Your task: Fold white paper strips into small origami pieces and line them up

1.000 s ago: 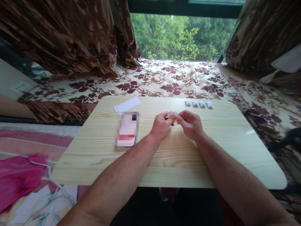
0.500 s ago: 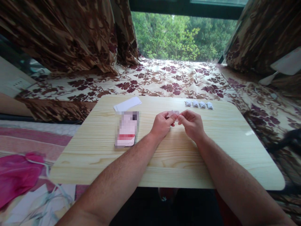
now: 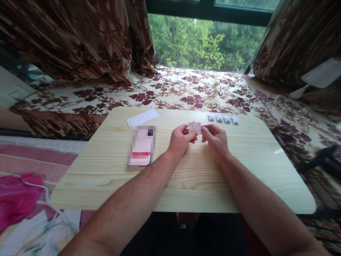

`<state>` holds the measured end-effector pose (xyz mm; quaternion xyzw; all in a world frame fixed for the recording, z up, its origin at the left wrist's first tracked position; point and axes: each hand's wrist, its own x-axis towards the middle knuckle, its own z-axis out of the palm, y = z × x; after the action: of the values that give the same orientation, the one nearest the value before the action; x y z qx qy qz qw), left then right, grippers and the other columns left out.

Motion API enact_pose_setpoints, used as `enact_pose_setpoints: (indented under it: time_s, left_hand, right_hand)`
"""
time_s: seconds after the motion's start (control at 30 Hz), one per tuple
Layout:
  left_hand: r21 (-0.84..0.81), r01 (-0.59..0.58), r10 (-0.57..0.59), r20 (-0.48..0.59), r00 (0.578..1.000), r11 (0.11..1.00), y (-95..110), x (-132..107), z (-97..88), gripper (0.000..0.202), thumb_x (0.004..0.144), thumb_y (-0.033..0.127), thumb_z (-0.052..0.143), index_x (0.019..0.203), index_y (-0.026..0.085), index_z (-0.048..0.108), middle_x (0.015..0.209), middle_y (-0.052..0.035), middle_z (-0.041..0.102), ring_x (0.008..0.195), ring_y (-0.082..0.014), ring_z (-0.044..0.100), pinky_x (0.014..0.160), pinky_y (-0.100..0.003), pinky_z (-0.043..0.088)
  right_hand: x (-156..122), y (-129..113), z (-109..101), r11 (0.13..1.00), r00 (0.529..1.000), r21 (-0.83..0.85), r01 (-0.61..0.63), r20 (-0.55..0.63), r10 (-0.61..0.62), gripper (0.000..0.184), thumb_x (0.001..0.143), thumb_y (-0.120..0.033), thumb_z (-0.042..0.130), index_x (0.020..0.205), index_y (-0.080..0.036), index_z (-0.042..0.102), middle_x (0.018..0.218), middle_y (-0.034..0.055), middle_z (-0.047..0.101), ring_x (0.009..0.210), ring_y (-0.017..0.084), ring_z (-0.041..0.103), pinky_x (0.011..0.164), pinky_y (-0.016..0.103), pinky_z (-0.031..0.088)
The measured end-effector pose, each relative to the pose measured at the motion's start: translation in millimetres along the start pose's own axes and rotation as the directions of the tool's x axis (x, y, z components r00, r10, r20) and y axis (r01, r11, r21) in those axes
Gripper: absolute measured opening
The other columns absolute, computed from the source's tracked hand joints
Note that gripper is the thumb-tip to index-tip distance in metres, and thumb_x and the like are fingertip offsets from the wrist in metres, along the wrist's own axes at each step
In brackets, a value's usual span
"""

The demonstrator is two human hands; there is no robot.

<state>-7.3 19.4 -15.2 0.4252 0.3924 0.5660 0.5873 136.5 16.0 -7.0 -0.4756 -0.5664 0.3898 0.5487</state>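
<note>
Both hands meet over the middle of a pale wooden table (image 3: pixel 186 185). My left hand (image 3: pixel 179 140) and my right hand (image 3: pixel 215 138) each pinch one side of a small folded piece of pale paper (image 3: pixel 195 127), held just above the tabletop. Fingers of both hands are closed on it. A row of several small folded white paper pieces (image 3: pixel 223 119) lies near the table's far edge, to the right of my hands. White paper strips (image 3: pixel 142 117) lie at the far left of the table.
A phone (image 3: pixel 141 146) lies face up left of my hands. Flowered fabric (image 3: pixel 170 89) covers the ledge behind the table, with brown curtains (image 3: pixel 74 39) either side of a window. Pink cloth (image 3: pixel 16 199) lies at the lower left.
The folded paper has come up a little between my fingertips and shows more of its flat face. Both hands stay in nearly the same place.
</note>
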Motion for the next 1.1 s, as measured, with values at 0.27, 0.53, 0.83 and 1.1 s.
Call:
enact_pose_setpoints:
  time_s: [0.27, 0.53, 0.83, 1.1]
  left_hand:
    - [-0.046, 0.011, -0.017, -0.132, 0.991, 0.999, 3.3, 0.3, 2.0, 0.038, 0.062, 0.032, 0.085, 0.087, 0.015, 0.062, 0.081, -0.0051, 0.073, 0.066, -0.0149, 0.069, 0.057, -0.024, 0.049]
    - [-0.055, 0.020, -0.028, -0.144, 0.989, 0.998, 1.5, -0.3, 3.1, 0.043, 0.060, 0.033, 0.087, 0.084, 0.015, 0.057, 0.077, -0.0022, 0.070, 0.066, -0.0141, 0.068, 0.057, -0.023, 0.053]
    - [0.077, -0.022, 0.028, -0.074, 0.997, 0.997, -1.8, -0.5, 1.1, 0.035, 0.065, 0.036, 0.083, 0.084, 0.014, 0.064, 0.078, -0.0028, 0.071, 0.069, -0.0150, 0.068, 0.058, -0.025, 0.055]
    - [0.289, -0.079, 0.091, -0.027, 0.996, 0.954, -1.3, -3.3, -0.8, 0.019, 0.077, 0.032, 0.069, 0.071, 0.014, 0.068, 0.058, -0.0017, 0.064, 0.049, -0.0104, 0.055, 0.046, -0.022, 0.043]
  right_hand:
    - [-5.9, 0.3, 6.0, 0.990, 0.991, -0.052, 0.130, -0.031, -0.132, 0.022, 0.079, -0.037, 0.075, 0.081, -0.021, 0.059, 0.072, -0.0002, 0.061, 0.060, 0.012, 0.053, 0.057, 0.028, 0.044]
    - [-7.7, 0.5, 9.3, 0.986, 0.989, -0.078, 0.148, -0.015, -0.150, 0.019, 0.079, -0.035, 0.076, 0.080, -0.021, 0.063, 0.070, 0.0001, 0.063, 0.060, 0.013, 0.053, 0.056, 0.028, 0.042]
    - [-6.6, 1.6, 9.1, 0.982, 0.991, -0.150, 0.111, -0.063, -0.122, 0.016, 0.079, -0.033, 0.073, 0.074, -0.018, 0.067, 0.066, 0.0007, 0.068, 0.056, 0.012, 0.057, 0.054, 0.026, 0.044]
    - [-5.9, 1.2, 7.0, 0.979, 0.988, -0.165, 0.120, -0.078, -0.134, 0.011, 0.078, -0.028, 0.070, 0.073, -0.018, 0.067, 0.062, -0.0008, 0.067, 0.053, 0.012, 0.058, 0.049, 0.023, 0.043]
